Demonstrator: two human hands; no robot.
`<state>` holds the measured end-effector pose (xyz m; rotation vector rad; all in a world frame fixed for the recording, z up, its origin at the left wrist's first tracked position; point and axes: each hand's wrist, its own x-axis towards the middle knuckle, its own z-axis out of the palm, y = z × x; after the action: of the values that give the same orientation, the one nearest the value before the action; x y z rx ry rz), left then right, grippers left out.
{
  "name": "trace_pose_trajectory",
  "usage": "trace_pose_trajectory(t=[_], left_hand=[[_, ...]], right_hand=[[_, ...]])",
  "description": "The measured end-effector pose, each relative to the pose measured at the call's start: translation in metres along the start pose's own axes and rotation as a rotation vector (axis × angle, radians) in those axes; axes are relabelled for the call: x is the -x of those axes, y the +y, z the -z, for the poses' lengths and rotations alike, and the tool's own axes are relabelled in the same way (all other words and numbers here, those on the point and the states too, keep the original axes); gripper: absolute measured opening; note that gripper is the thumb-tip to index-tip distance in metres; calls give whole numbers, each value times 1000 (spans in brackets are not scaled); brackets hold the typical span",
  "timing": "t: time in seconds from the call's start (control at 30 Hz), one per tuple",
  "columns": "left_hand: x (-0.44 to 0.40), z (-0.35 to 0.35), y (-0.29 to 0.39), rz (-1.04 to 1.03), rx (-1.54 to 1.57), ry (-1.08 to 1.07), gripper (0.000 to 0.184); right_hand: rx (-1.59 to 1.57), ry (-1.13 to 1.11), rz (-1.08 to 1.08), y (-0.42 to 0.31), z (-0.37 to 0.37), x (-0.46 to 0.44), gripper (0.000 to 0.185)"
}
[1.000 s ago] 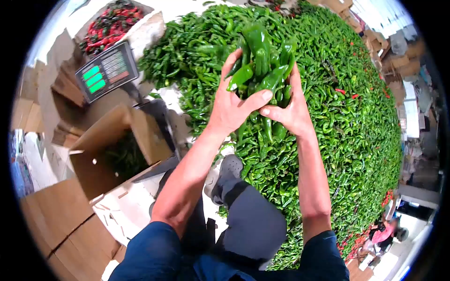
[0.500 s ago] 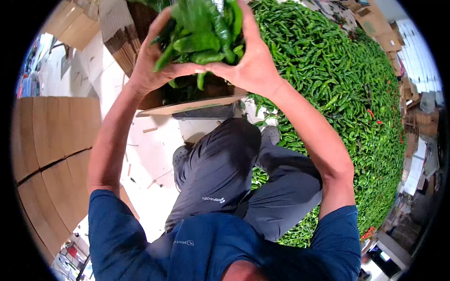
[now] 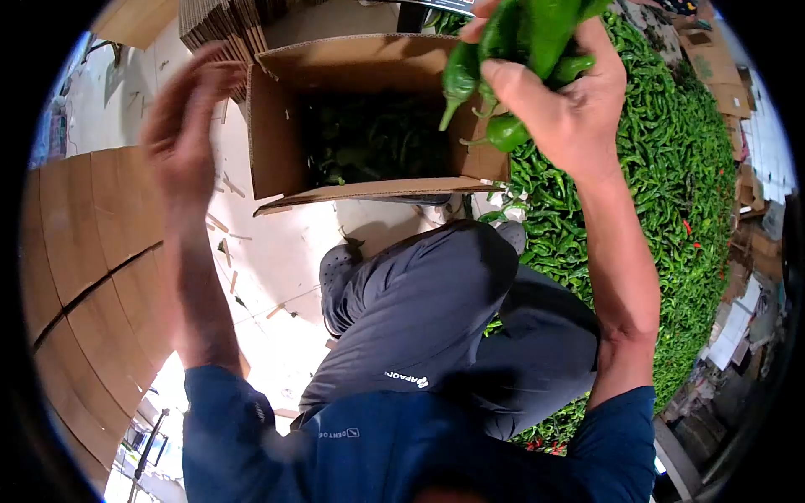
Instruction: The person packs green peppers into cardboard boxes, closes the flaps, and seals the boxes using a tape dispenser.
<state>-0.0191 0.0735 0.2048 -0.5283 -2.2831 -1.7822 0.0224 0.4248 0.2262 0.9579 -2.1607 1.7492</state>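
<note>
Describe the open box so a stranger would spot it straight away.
Find the big spread of green peppers on the right. Left of it, beyond the person's knees, sits a cardboard box. Unlike the cardboard at far left, its top is open, showing peppers inside.

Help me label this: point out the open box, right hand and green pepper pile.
Open box (image 3: 272, 134): head view, inner left wall.
Right hand (image 3: 579, 124): head view, middle of the hand.
Green pepper pile (image 3: 671, 138): head view, upper part of its surface.

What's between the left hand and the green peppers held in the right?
Head view: between the left hand and the held peppers lies the open cardboard box, peppers inside.
</note>
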Motion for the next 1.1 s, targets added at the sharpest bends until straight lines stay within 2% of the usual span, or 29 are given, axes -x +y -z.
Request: trace_pose_trajectory(t=[0.03,0.07,0.1,0.13,0.2,0.23,0.27,0.3,0.33,0.37,0.4,0.47,0.5,0.53,0.6,0.67,0.7,0.73,0.77,0.8,0.83,0.87,0.9,0.93,1.0,1.07,1.1], left_hand=[[0,4,6,24,17,210,27],[1,11,4,11,43,310,31],[5,16,5,4,71,362,31],[11,20,8,-4,101,414,31],[27,19,15,-139,89,318,30],[37,16,18,-205,85,272,30],[48,11,23,-192,139,225,30],[58,3,30,-181,191,177,31],[71,-6,39,-170,244,127,31],[90,-24,49,-121,285,11,29],[106,-43,60,-73,324,-106,27],[105,-84,88,39,125,-696,36],[124,-119,86,7,176,-800,39],[134,-147,88,55,187,-1006,41],[151,-198,77,-211,17,-1167,48],[147,-259,74,-79,42,-1155,50],[146,-292,70,-23,66,-1154,52],[156,-328,55,61,242,-922,54],[155,-362,44,334,280,-833,60],[165,-405,15,427,256,-621,62],[172,-450,-20,865,344,-483,69],[148,-465,-19,1218,293,-345,72],[151,-488,-45,1480,585,-114,73],[159,-500,-65,1486,506,-67,78],[184,-518,-91,1121,-53,-79,85],[187,-517,-95,1123,-154,-36,94],[182,-513,-96,1190,-221,-15,98]], right_hand=[[45,12,9,0,-6,-2,68],[228,269,-117,-17,-39,-2,51],[322,172,-121,-5,-41,1,53],[309,1,-227,-5,-38,-2,59],[470,-20,-254,5,-34,12,63],[411,33,-269,11,-24,15,62],[131,179,-618,2,-6,19,67],[-160,437,-920,-9,9,18,72],[65,418,-716,-3,29,35,57],[312,426,-522,3,49,52,44],[368,507,-607,2,68,69,54],[489,522,-831,4,103,115,59],[526,520,-928,12,118,150,67],[516,510,-1027,28,137,196,71],[617,490,-1220,52,154,286,81],[663,582,-1387,73,158,370,100],[755,554,-1495,69,156,383,102],[906,520,-1439,76,158,416,104],[985,531,-1459,74,161,429,104],[1056,538,-1474,75,162,433,105],[1138,562,-1456,74,168,431,105],[1210,581,-1437,72,177,430,104],[1232,604,-1396,77,192,433,104],[1173,616,-1445,79,205,431,107],[1180,607,-1346,105,238,451,110],[1020,668,-1468,119,253,441,118],[1003,686,-1490,131,251,437,123]])
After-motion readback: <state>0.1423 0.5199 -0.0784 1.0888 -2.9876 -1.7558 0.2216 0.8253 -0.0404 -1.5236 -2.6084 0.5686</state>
